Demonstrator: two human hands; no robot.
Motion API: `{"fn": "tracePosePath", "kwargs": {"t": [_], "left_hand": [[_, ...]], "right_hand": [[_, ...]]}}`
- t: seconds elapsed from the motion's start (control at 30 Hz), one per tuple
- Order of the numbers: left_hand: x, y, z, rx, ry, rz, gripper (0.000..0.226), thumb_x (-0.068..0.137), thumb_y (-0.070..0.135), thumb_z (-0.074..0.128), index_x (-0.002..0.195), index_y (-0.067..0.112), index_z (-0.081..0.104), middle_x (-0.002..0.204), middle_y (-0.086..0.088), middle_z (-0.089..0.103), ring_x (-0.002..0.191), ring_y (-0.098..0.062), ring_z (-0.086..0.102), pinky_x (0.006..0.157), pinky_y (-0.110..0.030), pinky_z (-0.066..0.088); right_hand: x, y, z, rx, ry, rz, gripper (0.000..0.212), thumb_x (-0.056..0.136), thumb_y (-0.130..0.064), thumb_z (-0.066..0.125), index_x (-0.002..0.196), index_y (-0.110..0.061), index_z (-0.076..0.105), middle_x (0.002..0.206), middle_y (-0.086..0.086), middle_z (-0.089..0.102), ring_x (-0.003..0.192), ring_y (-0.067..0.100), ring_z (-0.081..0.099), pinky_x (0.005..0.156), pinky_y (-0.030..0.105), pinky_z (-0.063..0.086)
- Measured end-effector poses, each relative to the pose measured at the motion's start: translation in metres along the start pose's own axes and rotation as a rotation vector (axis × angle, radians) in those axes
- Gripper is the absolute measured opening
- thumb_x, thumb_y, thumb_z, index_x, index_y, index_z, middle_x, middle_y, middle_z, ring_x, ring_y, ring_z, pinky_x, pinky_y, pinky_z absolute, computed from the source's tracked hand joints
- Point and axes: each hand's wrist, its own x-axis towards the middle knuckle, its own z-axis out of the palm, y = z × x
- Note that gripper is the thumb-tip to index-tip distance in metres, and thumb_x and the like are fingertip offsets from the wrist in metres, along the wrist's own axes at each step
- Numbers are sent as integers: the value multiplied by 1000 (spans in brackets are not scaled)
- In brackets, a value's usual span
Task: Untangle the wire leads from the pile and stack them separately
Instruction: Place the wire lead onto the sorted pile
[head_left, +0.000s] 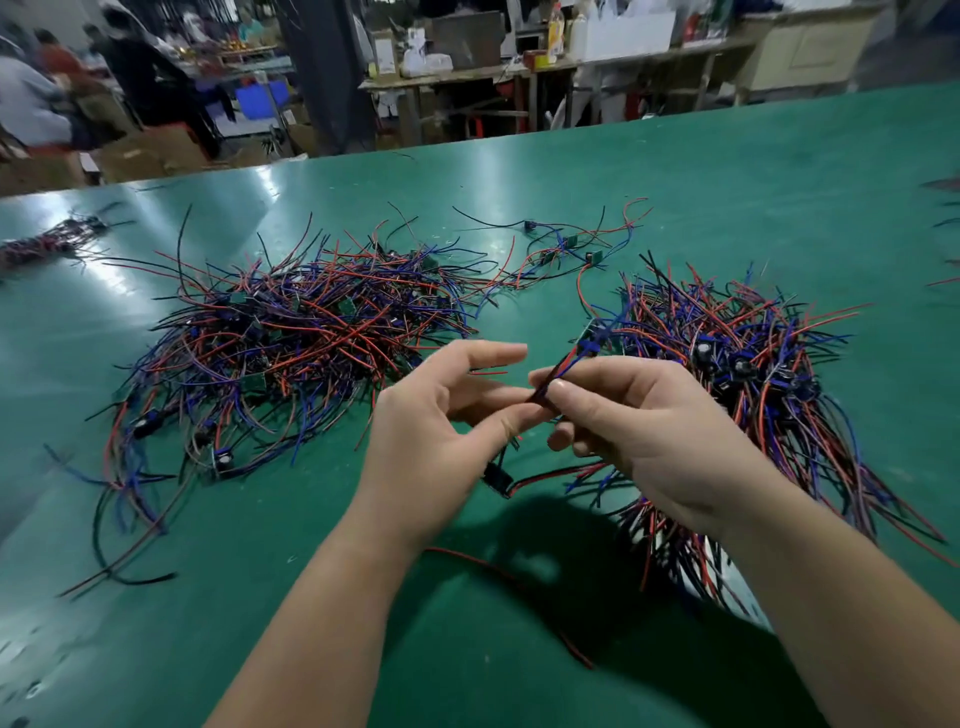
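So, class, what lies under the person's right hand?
Under the right hand, which pinches one red-and-blue wire lead, lies the near part of the heap of red, blue and black wire leads on the green table. Hand and forearm hide the wires beneath.

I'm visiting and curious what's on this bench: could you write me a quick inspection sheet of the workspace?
Surface: green table, glossy.
Job's things: tangled pile at left; neater stack at right; one wire lead in hand.
Clutter: loose leads beyond the piles; small bundle far left.
Hands: right hand pinches the wire lead; left hand touches it, grip unclear.
Cables: nothing seen apart from the leads.
Surroundings: workbenches with a yellow bottle; people far left.
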Motion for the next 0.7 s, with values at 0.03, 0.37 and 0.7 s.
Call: {"fn": "tracePosePath", "kwargs": {"t": [0.03,0.37,0.7], "left_hand": [[0,0,0,8,-12,3,35,71,16,77,102,28,65,85,4,75,85,-11,72,82,-27,54],[-1,-8,-3,269,-144,79,41,74,6,75,105,30,65,78,13,70,70,0,65,75,-12,47],[6,-14,-24,859,153,-224,28,83,23,64,108,34,65,110,13,63,101,-10,59,95,-35,37]], "right_hand": [[1,0,0,43,34,29,25,65,-26,68,82,-8,72,71,4,69,57,10,57,50,15,43],[8,-10,1,496,284,238,27,66,-40,63,61,-15,72,56,-3,57,45,6,52,43,15,44],[4,-28,-24,527,329,-80,22,72,-36,61,61,-18,69,59,-7,56,40,0,44,39,10,35]]}}
